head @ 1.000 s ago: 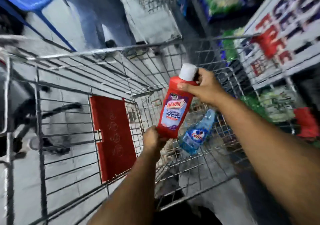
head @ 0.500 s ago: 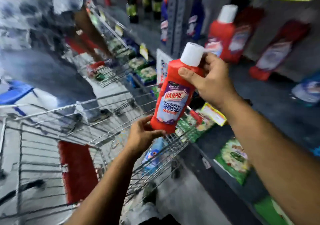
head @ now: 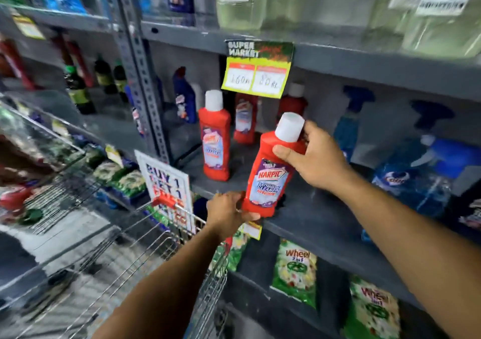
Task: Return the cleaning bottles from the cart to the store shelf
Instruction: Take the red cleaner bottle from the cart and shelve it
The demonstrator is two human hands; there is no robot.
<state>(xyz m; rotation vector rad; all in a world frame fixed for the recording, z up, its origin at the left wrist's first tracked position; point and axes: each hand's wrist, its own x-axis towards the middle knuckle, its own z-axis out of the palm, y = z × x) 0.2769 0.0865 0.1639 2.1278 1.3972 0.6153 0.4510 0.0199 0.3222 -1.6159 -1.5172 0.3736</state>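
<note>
A red bottle [head: 270, 174] was held in both hands at the front edge of the shelf [head: 312, 216], tilted with its white cap toward the upper right. The right hand [head: 316, 156] was closed round the neck just below the cap, thumb across the front and fingers wrapped behind; the left hand [head: 229, 212] was curled under the base. The base hung just above the shelf lip, not yet set down. Matching red bottles [head: 214, 140] stood upright further back, with bare shelf between them and the held one. The step in hand was judged to be placement. Next, the bottle would need to be righted, carried inward beside its fellows, and lowered until it stood. The cart [head: 145, 258] lay below left; its contents could not be made out.
</note>
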